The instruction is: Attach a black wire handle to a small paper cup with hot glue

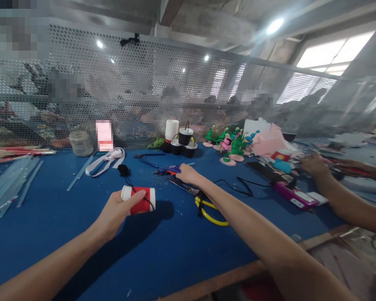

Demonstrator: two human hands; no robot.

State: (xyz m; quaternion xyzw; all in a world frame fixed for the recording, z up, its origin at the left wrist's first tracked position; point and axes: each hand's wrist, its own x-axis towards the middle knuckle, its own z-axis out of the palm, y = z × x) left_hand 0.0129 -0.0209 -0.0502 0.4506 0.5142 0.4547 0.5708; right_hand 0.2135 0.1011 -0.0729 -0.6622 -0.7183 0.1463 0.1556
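A red and white cup [140,200] is gripped on its side by the left hand [117,211], above the blue table [163,251], a black cord [134,190] draped over it; a blue glue gun [167,170] is touched by the right hand [186,173], whose fingers rest on it, whether closed cannot be told; yellow-handled pliers [210,211] lie beneath that forearm; three black cups [184,143] and one white stack [171,129] stand behind; a co-worker's hand [313,165] is seen at right.
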